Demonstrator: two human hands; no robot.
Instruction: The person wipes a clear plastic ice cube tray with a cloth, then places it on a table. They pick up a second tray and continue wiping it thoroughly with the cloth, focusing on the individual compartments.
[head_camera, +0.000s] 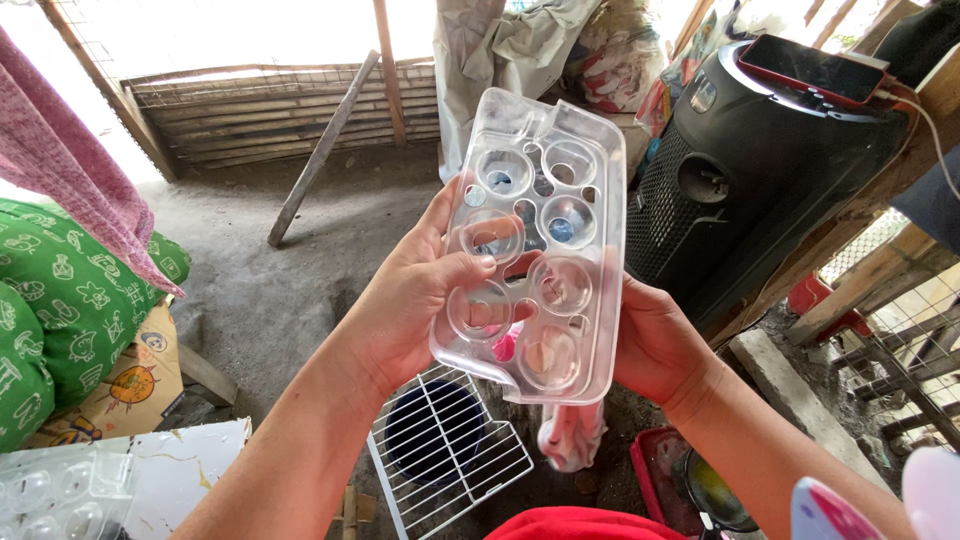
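Observation:
I hold a clear plastic egg tray (560, 190) with round cups upright in front of me, at the middle of the head view. My left hand (405, 305) grips its left edge, thumb pressed across the front over one cup. My right hand (655, 345) is behind the tray's right side, fingers hidden by the plastic. A pink and white cloth (572, 435) hangs down below the tray from under my right hand.
A white wire rack (445, 455) lies over a dark blue bucket on the dirt floor. Another clear egg tray (60, 495) sits on a white board at lower left. A black speaker (740, 170) with a red phone (815, 68) on top stands right. Green patterned cushions lie left.

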